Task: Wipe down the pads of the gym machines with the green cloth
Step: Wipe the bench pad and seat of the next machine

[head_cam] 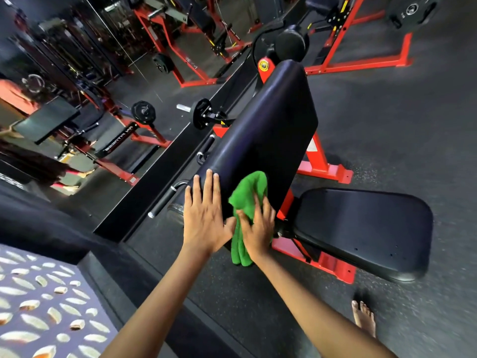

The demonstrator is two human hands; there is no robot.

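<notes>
**Head view: two hands on the arm pad, one cloth at work**

Head camera looks down on a red-framed preacher-curl machine with two dark pads: the long sloped arm pad point(260, 140) at frame centre and the flat seat pad point(366, 228) at lower right. The left hand point(205, 215) lies flat on the arm pad's near end, fingers straight and spread, holding nothing; it probably braces the person during the wipe. The right hand point(258, 226) presses the one green cloth point(247, 197) against the same pad, just beside the left hand, fingers bent over the bunched fabric, the loose end hanging below the palm. One bare foot point(364, 319) stands on the dark rubber floor point(387, 99) at lower right. More red machines fill the upper frame.
</notes>
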